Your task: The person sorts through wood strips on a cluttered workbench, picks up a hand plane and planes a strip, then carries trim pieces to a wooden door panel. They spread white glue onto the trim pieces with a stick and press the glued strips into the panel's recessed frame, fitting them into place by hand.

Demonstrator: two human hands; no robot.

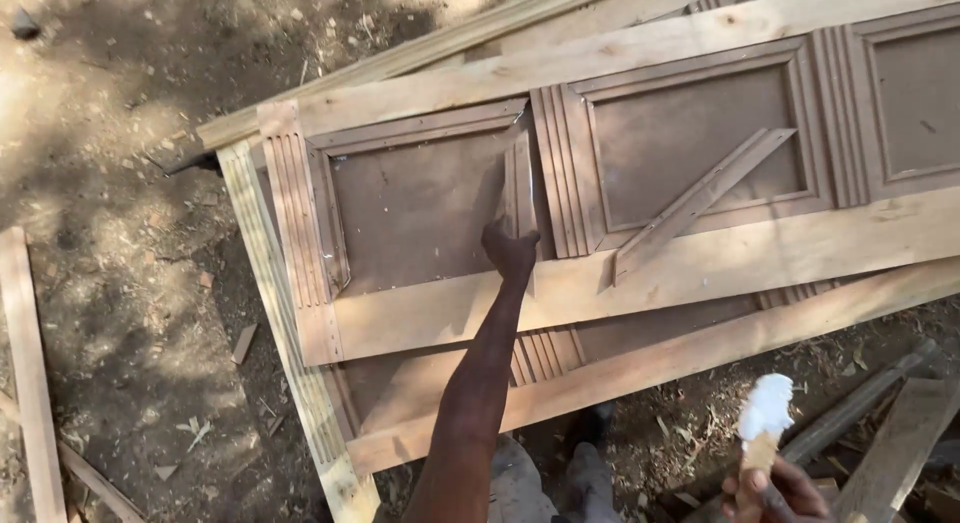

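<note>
Bare dirt ground (120,183), dappled with shade and strewn with wood chips, carried the stacked wooden door frame (640,53) I was looking down on. My left hand (512,248) reached far out, fingers closed around the lower end of a loose moulding strip (520,188) standing along the right edge of the leftmost recessed panel (415,213). My right hand (775,493) sat low near the bottom right corner of my view, gripping a small wooden stick (760,451) whose tip bore a thick white blob of glue (767,408).

A second moulding strip (700,198) lay loose and slanted across the middle panel (690,153), its lower end resting on the frame's near rail (720,258).

I judged the glue blob the main risk: held upright and unsupported, it could sag or drip off the stick onto the ground or my trousers. The strip under my left hand looked barely seated, so a sideways nudge might have tipped it into the panel. The slanted strip could also slide if the frame were jolted.

Open room lay to the left, over the dirt beyond the frame's left end. To the right, planks and offcuts (890,433) crowded close beside my right hand, and a long thin board (30,383) lay near the left edge of view.
</note>
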